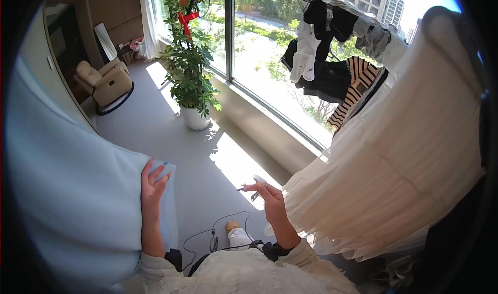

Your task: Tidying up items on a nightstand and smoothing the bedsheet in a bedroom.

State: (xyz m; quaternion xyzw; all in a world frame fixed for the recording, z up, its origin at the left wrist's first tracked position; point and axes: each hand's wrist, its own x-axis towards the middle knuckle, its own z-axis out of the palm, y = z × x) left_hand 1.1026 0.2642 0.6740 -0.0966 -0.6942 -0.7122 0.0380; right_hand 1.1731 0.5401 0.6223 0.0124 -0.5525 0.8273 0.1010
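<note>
A large light blue cloth (78, 175) hangs along the left side. My left hand (151, 190) lies against it near its corner, fingers stretched and somewhat apart. Some of the cloth shows on both sides of the wrist. In front of my body, my right hand (272, 203) is closed with thumb and fingers pinched on a small grey clip (254, 195), partly hidden by the fingers. To the right of that hand hangs a sheer cream fabric (384, 159) with a ruffled lower edge.
Beyond the cream fabric hang dark and white clothes and a striped garment (358, 81) by the window. A potted plant (196, 119) stands beside the windowsill, a beige armchair (106, 81) at the far left. Black cables (212, 237) trail on the floor near my foot (237, 234).
</note>
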